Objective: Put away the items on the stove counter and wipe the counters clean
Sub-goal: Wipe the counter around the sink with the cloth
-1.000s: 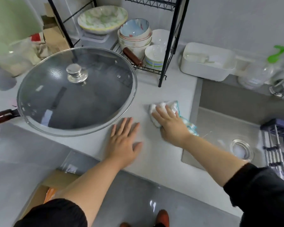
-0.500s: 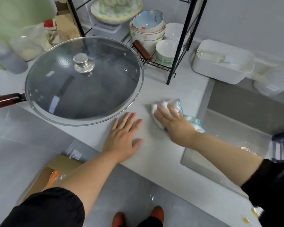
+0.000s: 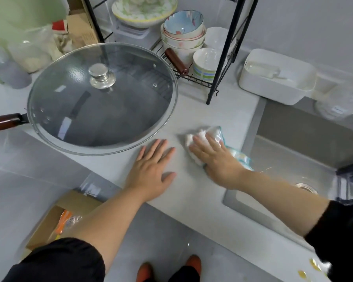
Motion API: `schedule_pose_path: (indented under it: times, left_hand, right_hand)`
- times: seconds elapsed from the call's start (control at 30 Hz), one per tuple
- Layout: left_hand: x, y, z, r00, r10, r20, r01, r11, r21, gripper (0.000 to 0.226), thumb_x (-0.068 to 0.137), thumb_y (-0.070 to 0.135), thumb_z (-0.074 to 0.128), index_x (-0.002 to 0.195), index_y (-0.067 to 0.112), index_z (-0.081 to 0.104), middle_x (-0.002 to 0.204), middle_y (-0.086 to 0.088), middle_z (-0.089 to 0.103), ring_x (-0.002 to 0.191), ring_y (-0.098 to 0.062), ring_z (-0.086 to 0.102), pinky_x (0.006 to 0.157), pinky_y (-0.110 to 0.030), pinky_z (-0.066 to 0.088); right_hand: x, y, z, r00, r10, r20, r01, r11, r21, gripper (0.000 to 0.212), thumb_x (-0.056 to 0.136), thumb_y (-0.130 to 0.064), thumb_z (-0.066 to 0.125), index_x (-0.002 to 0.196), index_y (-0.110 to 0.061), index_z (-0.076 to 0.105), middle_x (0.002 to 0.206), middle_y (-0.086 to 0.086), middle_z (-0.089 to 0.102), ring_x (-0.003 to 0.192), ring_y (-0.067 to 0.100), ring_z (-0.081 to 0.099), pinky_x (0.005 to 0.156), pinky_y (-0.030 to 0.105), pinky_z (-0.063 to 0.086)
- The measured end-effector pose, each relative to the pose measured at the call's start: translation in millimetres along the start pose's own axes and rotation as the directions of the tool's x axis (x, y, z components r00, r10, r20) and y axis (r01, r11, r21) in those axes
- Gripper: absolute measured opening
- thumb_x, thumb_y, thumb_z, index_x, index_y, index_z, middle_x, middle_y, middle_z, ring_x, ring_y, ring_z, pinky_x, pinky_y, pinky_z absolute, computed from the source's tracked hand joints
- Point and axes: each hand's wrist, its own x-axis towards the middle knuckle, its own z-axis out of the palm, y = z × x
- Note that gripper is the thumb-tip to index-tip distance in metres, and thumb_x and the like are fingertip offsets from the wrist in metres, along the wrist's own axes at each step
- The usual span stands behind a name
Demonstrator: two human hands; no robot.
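The counter [image 3: 212, 110] is a matt, pale grey slab, and the sink [image 3: 293, 159] beside it has the same dull finish. The lid [image 3: 120, 110] is clear, glossy glass with a polished metal knob [image 3: 102, 75] and rim (the brown handle [image 3: 2, 122] looks like varnished wood). The cloth [image 3: 210, 134] is soft and fluffy, the bowls [image 3: 183, 23] are glazed and shiny, and the rack [image 3: 224, 49] is black-coated wire.
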Motion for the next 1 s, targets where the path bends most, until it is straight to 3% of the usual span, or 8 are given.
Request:
schedule_pose_path:
  times: [0.1, 0.2, 0.3, 0.4, 0.6, 0.77, 0.9, 1.0]
  left_hand:
    - [0, 0, 0, 1.0, 0.001, 0.006, -0.002, 1.0, 0.006, 0.07, 0.085, 0.055, 0.031, 0.146, 0.022, 0.034, 0.156, -0.002, 0.024, 0.145, -0.019, 0.015, 0.115, -0.039, 0.001]
    - [0, -1, 2, 1.0, 0.013, 0.006, -0.013, 1.0, 0.011, 0.069, 0.084, 0.053, 0.033, 0.145, 0.021, 0.037, 0.155, -0.004, 0.027, 0.144, -0.02, 0.019, 0.114, -0.039, 0.003]
    - [0, -1, 2, 1.0, 0.021, 0.012, -0.022, 0.999, 0.029, 0.07, 0.084, 0.053, 0.03, 0.146, 0.02, 0.035, 0.155, -0.004, 0.026, 0.145, -0.02, 0.018, 0.114, -0.04, 0.002]
    - [1, -1, 0, 0.999, 0.028, 0.023, -0.028, 1.0, -0.002, 0.075, 0.082, 0.055, 0.021, 0.149, 0.022, 0.025, 0.158, -0.001, 0.014, 0.147, -0.018, 0.006, 0.114, -0.037, -0.007]
    - [-3, 5, -6, 0.999, 0.031, -0.033, -0.035, 0.99, -0.135, 0.07, 0.079, 0.038, 0.021, 0.14, 0.015, 0.045, 0.153, -0.006, 0.03, 0.144, -0.022, 0.02, 0.115, -0.046, 0.009]
    - [-9, 8, -10, 0.99, 0.129, -0.052, -0.134, 0.987, -0.092, 0.054, 0.085, 0.024, 0.027, 0.117, 0.0, 0.063, 0.135, -0.018, 0.053, 0.13, -0.035, 0.045, 0.105, -0.058, 0.031]
    - [-14, 39, -9, 0.977, 0.211, 0.017, -0.207, 0.968, -0.146, 0.056, 0.089, 0.028, 0.025, 0.125, -0.001, 0.057, 0.139, -0.023, 0.047, 0.132, -0.039, 0.04, 0.107, -0.055, 0.03]
    - [-27, 81, -5, 0.934, 0.346, 0.088, -0.328, 0.929, -0.171, 0.07, 0.087, 0.038, 0.013, 0.138, 0.002, 0.045, 0.15, -0.019, 0.033, 0.14, -0.034, 0.028, 0.114, -0.05, 0.023]
  right_hand:
    - [-10, 26, -8, 0.981, -0.193, 0.03, 0.195, 0.977, -0.086, 0.071, 0.078, -0.006, 0.031, 0.148, -0.017, 0.026, 0.157, 0.005, 0.013, 0.143, 0.034, 0.012, 0.11, 0.05, 0.013]
    - [24, 61, -25, 1.0, -0.009, -0.029, 0.006, 0.995, -0.104, 0.07, 0.071, -0.01, 0.031, 0.14, -0.012, 0.031, 0.143, 0.02, 0.037, 0.129, 0.041, 0.034, 0.096, 0.062, 0.036]
    - [56, 55, -26, 0.954, 0.283, -0.103, -0.282, 0.959, 0.028, 0.067, 0.078, -0.009, 0.039, 0.143, -0.016, 0.027, 0.152, 0.008, 0.021, 0.137, 0.038, 0.017, 0.11, 0.059, 0.016]
    - [65, 28, -21, 0.907, 0.409, -0.098, -0.398, 0.911, 0.111, 0.066, 0.083, -0.005, 0.042, 0.146, -0.02, 0.027, 0.157, 0.0, 0.012, 0.143, 0.034, 0.003, 0.114, 0.051, 0.001]
    - [17, -38, 5, 0.907, 0.407, -0.106, -0.383, 0.904, 0.189, 0.063, 0.088, -0.01, 0.043, 0.148, -0.024, 0.027, 0.158, -0.001, 0.011, 0.145, 0.029, 0.003, 0.115, 0.045, 0.0]
    - [-51, -101, 28, 0.92, 0.357, -0.162, -0.312, 0.917, 0.249, 0.053, 0.088, -0.01, 0.037, 0.14, -0.018, 0.043, 0.153, 0.003, 0.029, 0.142, 0.034, 0.018, 0.114, 0.048, 0.008]
    - [-118, -115, 37, 0.925, 0.362, -0.112, -0.329, 0.915, 0.235, 0.07, 0.075, -0.023, 0.015, 0.139, -0.019, 0.045, 0.151, 0.001, 0.034, 0.142, 0.033, 0.021, 0.115, 0.048, 0.011]
    - [-173, -111, 45, 0.888, 0.45, -0.1, -0.416, 0.876, 0.243, 0.069, 0.076, -0.023, 0.017, 0.14, -0.022, 0.043, 0.151, -0.001, 0.033, 0.142, 0.031, 0.022, 0.115, 0.046, 0.008]
